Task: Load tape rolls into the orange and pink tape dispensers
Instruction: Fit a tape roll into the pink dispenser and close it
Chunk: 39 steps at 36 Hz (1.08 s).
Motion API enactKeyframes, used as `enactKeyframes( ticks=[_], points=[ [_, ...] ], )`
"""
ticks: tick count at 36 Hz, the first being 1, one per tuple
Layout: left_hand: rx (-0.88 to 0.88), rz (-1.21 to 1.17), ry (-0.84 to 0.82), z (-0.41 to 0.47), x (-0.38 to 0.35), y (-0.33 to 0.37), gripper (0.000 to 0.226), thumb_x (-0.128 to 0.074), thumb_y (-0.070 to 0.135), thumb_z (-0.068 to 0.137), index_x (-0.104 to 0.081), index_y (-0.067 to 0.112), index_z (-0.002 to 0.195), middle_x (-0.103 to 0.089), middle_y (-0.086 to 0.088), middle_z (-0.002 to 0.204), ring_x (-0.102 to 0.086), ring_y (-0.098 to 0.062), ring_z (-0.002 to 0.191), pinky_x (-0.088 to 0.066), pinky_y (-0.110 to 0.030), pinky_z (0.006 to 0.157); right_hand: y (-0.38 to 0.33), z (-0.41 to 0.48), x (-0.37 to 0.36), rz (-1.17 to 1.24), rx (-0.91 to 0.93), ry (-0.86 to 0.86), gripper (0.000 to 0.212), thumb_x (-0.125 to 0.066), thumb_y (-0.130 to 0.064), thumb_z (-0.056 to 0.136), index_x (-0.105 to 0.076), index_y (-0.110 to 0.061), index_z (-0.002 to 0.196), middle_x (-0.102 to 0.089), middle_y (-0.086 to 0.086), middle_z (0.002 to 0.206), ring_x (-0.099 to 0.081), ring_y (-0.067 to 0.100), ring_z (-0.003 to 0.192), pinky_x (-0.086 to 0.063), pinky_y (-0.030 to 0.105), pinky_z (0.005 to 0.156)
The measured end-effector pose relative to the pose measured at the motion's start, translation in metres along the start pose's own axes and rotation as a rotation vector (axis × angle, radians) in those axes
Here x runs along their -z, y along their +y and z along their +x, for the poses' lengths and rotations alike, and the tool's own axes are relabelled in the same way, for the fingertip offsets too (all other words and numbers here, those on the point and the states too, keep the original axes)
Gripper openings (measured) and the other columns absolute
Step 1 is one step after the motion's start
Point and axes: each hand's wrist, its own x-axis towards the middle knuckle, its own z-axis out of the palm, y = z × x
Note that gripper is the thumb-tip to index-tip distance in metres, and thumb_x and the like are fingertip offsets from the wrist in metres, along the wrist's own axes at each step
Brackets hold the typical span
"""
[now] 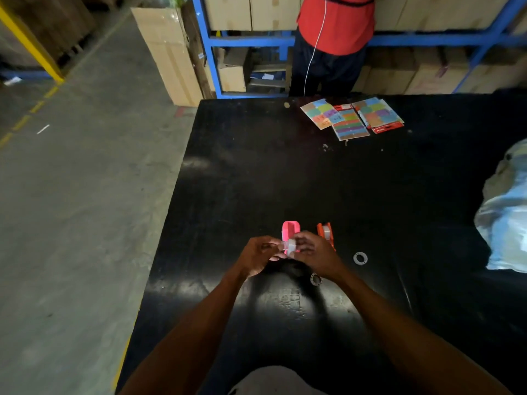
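1. A black worktop (256, 166) fills most of the view, with a grey floor to its left and blue shelving (209, 49) holding cardboard boxes behind it.
2. A person in a red top (336, 24) stands at the far edge of the worktop.
3. A crumpled clear plastic bag (504, 218) lies at the right edge.
4. Coloured card sheets (353, 118) lie spread near the far edge.
5. The left hand (259, 256) and right hand (313, 252) meet in front of the person, both pinching one small tape roll (290, 246) between their fingertips.
6. The pink dispenser (290, 230) stands just behind the held roll, partly hidden by it.
7. The orange dispenser (325, 232) stands just right of the pink one, behind the right hand, with a roll showing inside it.
8. One empty ring (360, 258) lies right of the right hand; another ring (315, 279) lies just beneath its wrist.
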Motion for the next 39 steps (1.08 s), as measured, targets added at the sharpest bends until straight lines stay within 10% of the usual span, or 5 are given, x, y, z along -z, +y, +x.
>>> enactKeyframes(
  ticks=[32, 39],
  points=[
    [-0.034, 0.141, -0.047, 0.005, 0.004, 0.01, 0.019, -0.068, 0.009, 0.088, -0.074, -0.004, 0.102, -0.074, -0.027, 0.094, -0.074, -0.021, 0.081, -0.058, -0.02, 0.069, -0.026, -0.008, 0.013, -0.081, -0.004, -0.104, 0.033, -0.081, -0.014, 0.076, -0.07, -0.022, 0.107, -0.075, -0.002, 0.103, -0.071, 0.009, 0.098, -0.055, 0.041, 0.096],
    [0.032, -0.029, -0.093, 0.009, 0.011, 0.014, 0.025, -0.074, 0.002, 0.08, -0.068, -0.013, 0.099, -0.072, -0.027, 0.092, -0.074, -0.027, 0.081, -0.059, -0.028, 0.071, -0.036, -0.01, 0.018, -0.074, 0.01, -0.143, 0.034, -0.079, -0.016, 0.08, -0.069, -0.017, 0.113, -0.073, -0.002, 0.107, -0.07, 0.007, 0.1, -0.054, 0.024, 0.091]
  ],
)
